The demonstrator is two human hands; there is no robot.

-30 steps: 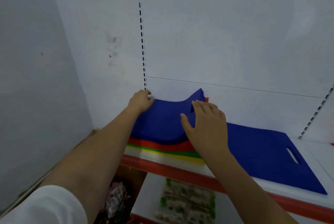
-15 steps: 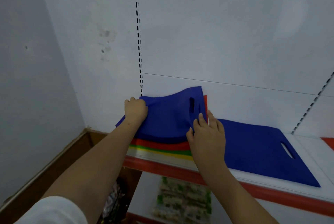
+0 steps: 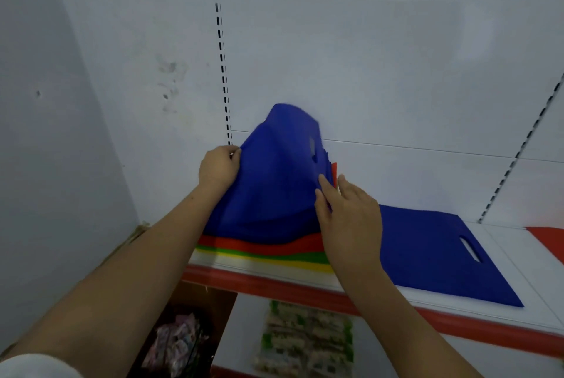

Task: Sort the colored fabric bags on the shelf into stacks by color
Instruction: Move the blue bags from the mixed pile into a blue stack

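Between both hands (image 3: 218,167), a blue bag (image 3: 274,176) arches, handle-slot up.

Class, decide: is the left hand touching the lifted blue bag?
Touching. In the head view the left hand pinches the raised edge of the lifted blue bag.

L hand (image 3: 218,167) fisted, pinching; R hand (image 3: 349,214) flat, fingers (image 3: 325,185) extended fwd; both arms outstretched.

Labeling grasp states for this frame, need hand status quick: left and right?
Left hand: closed, gripping the left edge of the lifted blue bags.
Right hand: fingers at the blue bags' right edge; whether it grips cannot be told.
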